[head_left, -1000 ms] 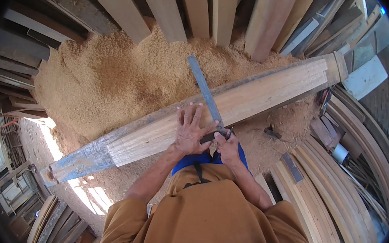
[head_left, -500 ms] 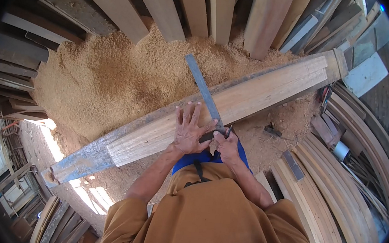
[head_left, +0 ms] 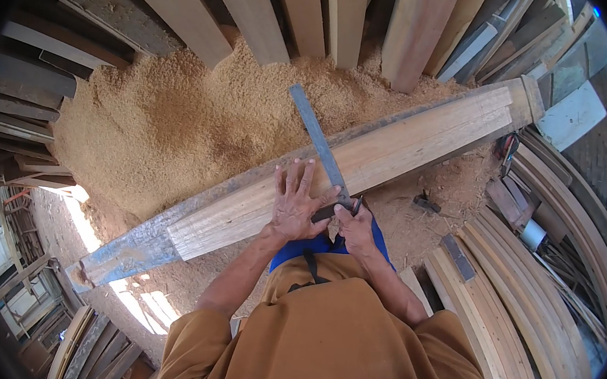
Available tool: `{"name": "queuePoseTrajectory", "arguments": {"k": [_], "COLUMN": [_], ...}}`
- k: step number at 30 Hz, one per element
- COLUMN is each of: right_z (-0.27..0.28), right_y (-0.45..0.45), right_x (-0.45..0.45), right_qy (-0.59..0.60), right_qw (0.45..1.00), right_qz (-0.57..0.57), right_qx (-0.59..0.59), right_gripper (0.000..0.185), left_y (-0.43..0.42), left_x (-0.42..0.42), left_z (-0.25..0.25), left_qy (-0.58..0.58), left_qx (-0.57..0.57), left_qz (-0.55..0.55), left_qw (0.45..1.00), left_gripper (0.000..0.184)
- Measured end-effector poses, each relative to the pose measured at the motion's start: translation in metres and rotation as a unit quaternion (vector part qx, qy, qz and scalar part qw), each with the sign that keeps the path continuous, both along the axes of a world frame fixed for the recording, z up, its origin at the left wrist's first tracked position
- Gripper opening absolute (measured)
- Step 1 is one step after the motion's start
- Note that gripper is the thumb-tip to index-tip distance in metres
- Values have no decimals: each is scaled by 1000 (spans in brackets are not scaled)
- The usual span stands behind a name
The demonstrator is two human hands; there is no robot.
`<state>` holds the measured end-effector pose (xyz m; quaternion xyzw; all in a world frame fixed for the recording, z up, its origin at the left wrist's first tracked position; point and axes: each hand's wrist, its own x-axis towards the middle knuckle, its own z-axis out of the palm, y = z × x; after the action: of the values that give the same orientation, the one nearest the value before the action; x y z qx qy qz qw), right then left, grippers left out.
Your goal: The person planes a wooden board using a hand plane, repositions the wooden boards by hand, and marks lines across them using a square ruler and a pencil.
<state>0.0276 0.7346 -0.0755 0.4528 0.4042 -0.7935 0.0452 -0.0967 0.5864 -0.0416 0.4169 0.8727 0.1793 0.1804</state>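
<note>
A pale wooden board (head_left: 425,139) lies on a long, worn beam (head_left: 129,249) running diagonally. Across the board rests a metal try square (head_left: 316,134), its blade reaching over the far edge and its dark stock against the near edge. My left hand (head_left: 294,207) lies with fingers spread on the board, the thumb and palm side at the square's stock. My right hand (head_left: 356,227) is closed at the near edge beside the stock, around a thin dark pencil-like tool (head_left: 358,203) that points up.
A heap of sawdust (head_left: 179,119) lies beyond the beam, with upright planks (head_left: 341,25) behind it. Curved timbers (head_left: 496,310) are stacked at the right, with a dark block (head_left: 457,258) on them. A small tool (head_left: 426,202) sits on the ground.
The view has shifted very slightly since the first frame. Both hands and the square keep the same places on the board.
</note>
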Motion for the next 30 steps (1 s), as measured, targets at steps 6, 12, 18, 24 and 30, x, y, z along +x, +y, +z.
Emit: {"name": "queuePoseTrajectory", "arguments": {"k": [6,12,18,24,30], "right_z": [3,4,1,12,20], "right_y": [2,0,4,13,53], "right_x": [-1,-2,-1,-7,3], "right_qy": [7,0,-4,-4,13], "right_qw": [1000,1000,1000,992,906], "right_qz": [-1,-1,24,89,222], "right_qx": [-14,0,9,90,361], "right_gripper": [17,17,18,16,28], "left_y": [0,1,1,2,2], "left_x": [0,0,1,1,2], "left_z": [1,3,1,1,0], "left_qy": [-3,-8,1,5,13], "left_qx": [-7,-10,-2,2,8], "left_qz": [-2,0,0,-1,2], "left_qw": [1000,1000,1000,1000,1000], "left_gripper": [83,82,83,83,82]}}
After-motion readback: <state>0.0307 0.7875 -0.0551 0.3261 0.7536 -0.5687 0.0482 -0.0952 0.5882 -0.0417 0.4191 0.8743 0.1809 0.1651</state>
